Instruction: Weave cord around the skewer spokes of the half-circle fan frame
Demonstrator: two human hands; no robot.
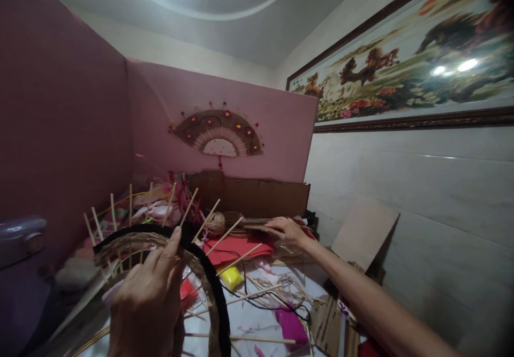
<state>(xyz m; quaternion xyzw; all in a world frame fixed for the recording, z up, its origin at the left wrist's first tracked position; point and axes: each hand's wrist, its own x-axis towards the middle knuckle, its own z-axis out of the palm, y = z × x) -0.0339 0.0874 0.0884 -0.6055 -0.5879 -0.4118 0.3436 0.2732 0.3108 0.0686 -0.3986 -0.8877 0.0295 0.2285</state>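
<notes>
1. Left hand (146,293): raised in the foreground, back toward the viewer, index finger extended to the black rim; the fingers hold the stick-ribbed fan frame (218,287).
2. Fan frame: lower left, above the cluttered table, sticks radiating outward.
3. Right hand (289,232): arm outstretched, palm down, fingers together over flat cardboard (257,228); whether they grip it, one cannot tell.

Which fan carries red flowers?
The upper fan, on the pink panel, with yellow-centred red flowers. The lower fan, in the left hand, shows a black edge, bare sticks, no flowers.
</notes>
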